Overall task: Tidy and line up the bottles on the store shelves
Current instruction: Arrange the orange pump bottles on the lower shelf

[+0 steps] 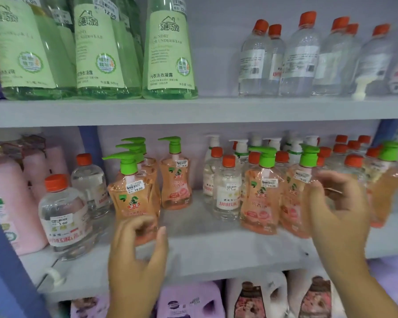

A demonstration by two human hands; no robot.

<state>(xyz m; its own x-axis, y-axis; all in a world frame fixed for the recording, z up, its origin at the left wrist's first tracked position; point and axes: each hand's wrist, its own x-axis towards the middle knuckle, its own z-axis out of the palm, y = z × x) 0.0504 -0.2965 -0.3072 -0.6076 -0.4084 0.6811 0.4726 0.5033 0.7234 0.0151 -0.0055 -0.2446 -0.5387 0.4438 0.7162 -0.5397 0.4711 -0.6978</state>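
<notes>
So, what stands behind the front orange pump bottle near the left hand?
Behind the front orange pump bottle stand at least two more: their green pump heads show above it. Their bodies are mostly covered, so anything further back cannot be seen.
</notes>
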